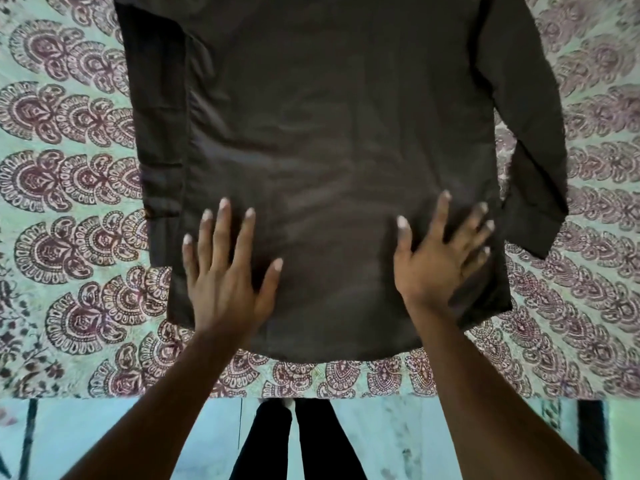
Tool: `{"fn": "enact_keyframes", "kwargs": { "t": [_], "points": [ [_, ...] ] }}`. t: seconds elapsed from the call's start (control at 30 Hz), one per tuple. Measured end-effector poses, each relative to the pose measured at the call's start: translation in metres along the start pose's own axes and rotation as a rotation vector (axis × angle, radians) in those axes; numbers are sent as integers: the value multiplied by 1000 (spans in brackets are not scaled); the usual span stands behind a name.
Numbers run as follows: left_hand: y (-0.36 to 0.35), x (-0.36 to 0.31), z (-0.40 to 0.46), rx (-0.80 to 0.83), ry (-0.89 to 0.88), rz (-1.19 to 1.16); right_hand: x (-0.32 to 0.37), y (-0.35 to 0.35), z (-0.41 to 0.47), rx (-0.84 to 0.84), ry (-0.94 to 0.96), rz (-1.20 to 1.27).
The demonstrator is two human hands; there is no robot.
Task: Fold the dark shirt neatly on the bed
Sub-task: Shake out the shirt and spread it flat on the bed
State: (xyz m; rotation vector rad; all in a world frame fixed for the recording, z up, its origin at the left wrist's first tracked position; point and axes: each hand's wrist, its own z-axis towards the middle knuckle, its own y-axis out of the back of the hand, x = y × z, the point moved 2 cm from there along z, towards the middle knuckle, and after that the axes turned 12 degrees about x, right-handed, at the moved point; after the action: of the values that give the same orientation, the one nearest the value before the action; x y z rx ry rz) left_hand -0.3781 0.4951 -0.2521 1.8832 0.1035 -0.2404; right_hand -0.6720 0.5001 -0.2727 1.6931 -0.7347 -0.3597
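The dark shirt (329, 133) lies flat and spread out on the bed (62, 188), which has a green sheet with purple patterns. Its two sleeves lie along its sides. The left hand (221, 271) and the right hand (436, 258) both press down on the bottom part of the shirt. Each grip is wide, with fingers straight and spread, holding nothing.

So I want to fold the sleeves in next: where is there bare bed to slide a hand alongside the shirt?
Bare patterned bedsheet runs wide beside the shirt's left sleeve, and in a narrower strip between hem and bed edge. The right sleeve leaves sheet beyond it too. The lower shirt is crowded: left hand and right hand lie flat there.
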Motion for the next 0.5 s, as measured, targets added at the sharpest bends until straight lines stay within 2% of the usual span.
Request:
{"fn": "enact_keyframes", "kwargs": {
  "t": [0.1, 0.17, 0.2, 0.27, 0.4, 0.5],
  "points": [
    [0, -14, 62, -14, -99, 91, 68, -1, 28, -16, 326, -14],
    [-6, -16, 85, 26, -113, 123, 102, -9, 44, 126, 493, -50],
    [-10, -14, 88, 36, -103, 125, 106, -12, 49, 186, 516, -79],
    [-13, -5, 80, 14, -43, 89, 86, -13, 53, 181, 439, -105],
    [-19, 16, 18, -18, 163, -56, -7, -1, 34, 8, 115, -71],
    [-22, 17, -15, 38, 209, -149, -61, 2, 14, 37, -55, -19]
  ]
}}
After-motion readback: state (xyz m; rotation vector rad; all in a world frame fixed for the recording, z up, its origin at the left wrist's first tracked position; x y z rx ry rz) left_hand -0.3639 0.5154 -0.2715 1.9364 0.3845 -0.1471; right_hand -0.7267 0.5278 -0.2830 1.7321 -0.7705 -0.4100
